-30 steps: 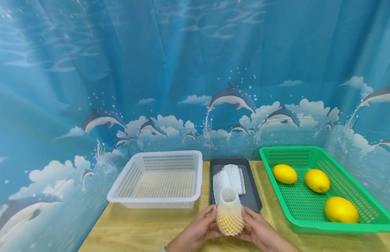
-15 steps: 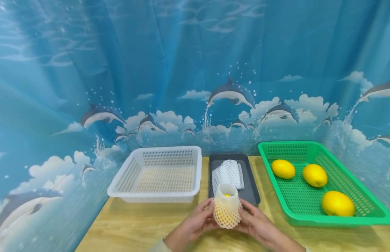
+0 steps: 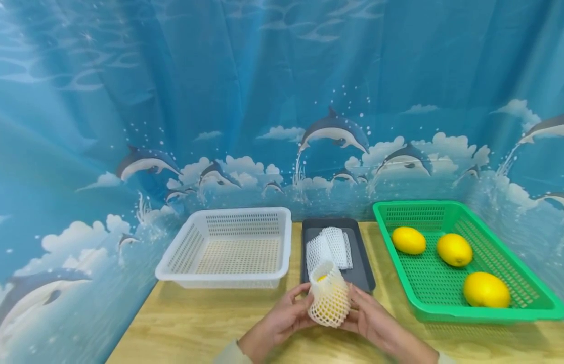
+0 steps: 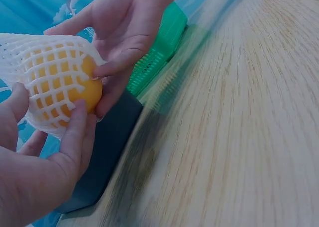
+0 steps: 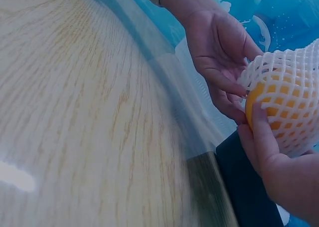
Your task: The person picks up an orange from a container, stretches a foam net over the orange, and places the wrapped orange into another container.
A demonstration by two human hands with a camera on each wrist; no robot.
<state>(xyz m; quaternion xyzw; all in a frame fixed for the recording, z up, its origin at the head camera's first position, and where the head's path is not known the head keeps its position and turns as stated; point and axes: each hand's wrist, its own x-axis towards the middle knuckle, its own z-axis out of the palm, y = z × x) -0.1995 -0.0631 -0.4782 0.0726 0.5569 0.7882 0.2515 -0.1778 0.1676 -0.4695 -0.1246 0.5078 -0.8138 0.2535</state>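
Observation:
Between both hands is a lemon [image 4: 90, 90] inside a white foam net sleeve [image 3: 330, 298]. The sleeve's upper end gapes, and a bit of yellow shows through it. In the left wrist view the lemon's lower end pokes bare out of the net. My left hand [image 3: 287, 316] grips the wrapped lemon from the left, thumb on the net and fingertips at the bare end. From the other side my right hand [image 3: 374, 319] holds it, fingers curled beneath. Behind them, flat foam net sleeves [image 3: 335, 246] lie in a dark grey tray [image 3: 362, 258].
A white perforated basket [image 3: 222, 283] stands at the left. On the right is a green basket [image 3: 491, 317] with three lemons [image 3: 486, 289] in it. The wooden table [image 3: 186, 323] backs onto a blue dolphin-print curtain [image 3: 263, 101].
Both hands have tilted the wrapped lemon, so the sleeve's open top leans left and more yellow shows inside. The whole head view has shifted slightly upward.

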